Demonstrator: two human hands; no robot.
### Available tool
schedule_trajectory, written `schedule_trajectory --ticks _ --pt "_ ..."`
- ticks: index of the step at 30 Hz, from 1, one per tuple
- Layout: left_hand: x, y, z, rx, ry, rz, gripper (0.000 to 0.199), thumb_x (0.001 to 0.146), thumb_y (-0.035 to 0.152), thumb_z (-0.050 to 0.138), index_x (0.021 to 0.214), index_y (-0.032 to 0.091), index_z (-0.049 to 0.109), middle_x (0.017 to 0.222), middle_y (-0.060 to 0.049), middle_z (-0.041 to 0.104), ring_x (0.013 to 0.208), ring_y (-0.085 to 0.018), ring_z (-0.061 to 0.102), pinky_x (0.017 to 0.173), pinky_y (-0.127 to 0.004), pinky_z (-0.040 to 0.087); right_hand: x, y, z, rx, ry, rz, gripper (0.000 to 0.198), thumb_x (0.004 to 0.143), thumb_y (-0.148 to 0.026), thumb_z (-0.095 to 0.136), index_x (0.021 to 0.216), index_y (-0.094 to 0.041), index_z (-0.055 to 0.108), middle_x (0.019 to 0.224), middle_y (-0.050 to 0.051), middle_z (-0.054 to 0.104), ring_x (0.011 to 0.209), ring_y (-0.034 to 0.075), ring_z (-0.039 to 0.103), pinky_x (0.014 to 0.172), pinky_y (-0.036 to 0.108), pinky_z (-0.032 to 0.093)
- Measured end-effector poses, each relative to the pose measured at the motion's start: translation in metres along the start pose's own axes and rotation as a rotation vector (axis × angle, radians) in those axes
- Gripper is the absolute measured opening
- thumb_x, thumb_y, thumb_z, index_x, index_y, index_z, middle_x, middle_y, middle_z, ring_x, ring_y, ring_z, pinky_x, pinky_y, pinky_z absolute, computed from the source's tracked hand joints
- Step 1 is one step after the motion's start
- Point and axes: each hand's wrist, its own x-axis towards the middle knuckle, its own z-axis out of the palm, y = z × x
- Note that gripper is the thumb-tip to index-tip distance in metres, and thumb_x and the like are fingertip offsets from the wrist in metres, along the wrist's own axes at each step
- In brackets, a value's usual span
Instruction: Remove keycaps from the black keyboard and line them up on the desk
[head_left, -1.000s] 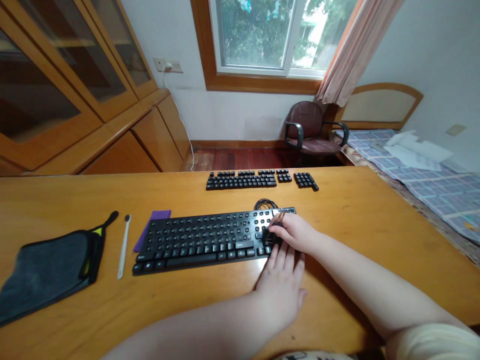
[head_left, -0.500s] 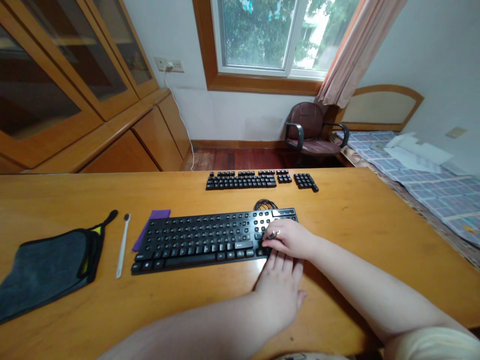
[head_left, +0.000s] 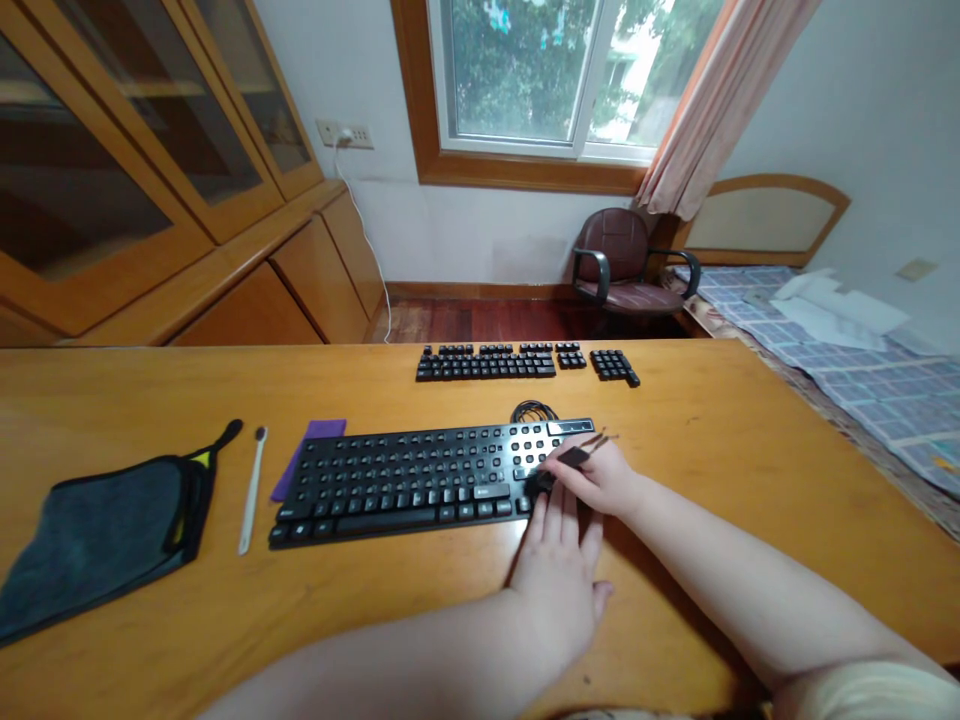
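A black keyboard (head_left: 405, 480) lies on the desk with most of its upper keycaps off and the lower rows still fitted. My left hand (head_left: 559, 565) rests with outstretched fingers at the keyboard's lower right edge; its fingertips are partly hidden under my right hand. My right hand (head_left: 600, 478) is closed over the keyboard's right end, gripping what looks like a keycap puller (head_left: 574, 457), a dark handle with thin wires pointing up and right. The keys beneath the right fingers are hard to make out.
Loose keycaps (head_left: 487, 367) stand in rows along the desk's far edge. A coiled cable (head_left: 534, 411) sits behind the keyboard. To the left are a purple cloth (head_left: 315, 440), a white toothbrush (head_left: 253, 495) and a grey cloth mitt (head_left: 112, 525).
The puller in my right hand has tilted, so its dark handle and wires now show above the fingers. My left hand stays nearly in place. The view has shifted slightly.
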Motion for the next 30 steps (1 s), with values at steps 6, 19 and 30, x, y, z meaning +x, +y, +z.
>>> schedule_trajectory --ticks 6,19,30 --pt "0.014 -0.009 -0.008 -0.874 0.318 -0.123 0.025 0.083 0.026 0.054 0.107 0.019 0.055 0.118 -0.012 0.055 0.117 -0.026 0.048 0.104 -0.045 0.032 -0.005 0.018 0.003 0.296 0.441 0.463 0.029 0.087 -0.036 0.052 0.074 -0.016 0.068 0.066 0.004 0.069 0.059 0.015 0.064 0.056 0.025 0.052" --pt "0.036 -0.022 -0.007 -1.68 0.561 -0.454 0.027 0.079 0.034 0.064 0.099 0.016 0.06 0.092 -0.006 0.063 0.077 -0.013 0.06 0.077 -0.027 0.047 0.0 0.014 -0.001 0.462 0.202 0.13 0.014 0.084 -0.024 0.058 0.078 -0.017 0.068 0.075 0.006 0.067 0.072 0.017 0.063 0.069 0.031 0.052" --pt "0.039 -0.023 -0.009 -1.628 0.571 -0.511 0.026 0.075 0.03 0.066 0.095 0.015 0.058 0.091 -0.007 0.065 0.08 -0.016 0.063 0.078 -0.03 0.048 0.006 0.01 -0.004 0.425 0.158 0.132 0.018 0.083 -0.028 0.059 0.072 -0.016 0.067 0.069 0.004 0.062 0.068 0.014 0.059 0.065 0.028 0.049"
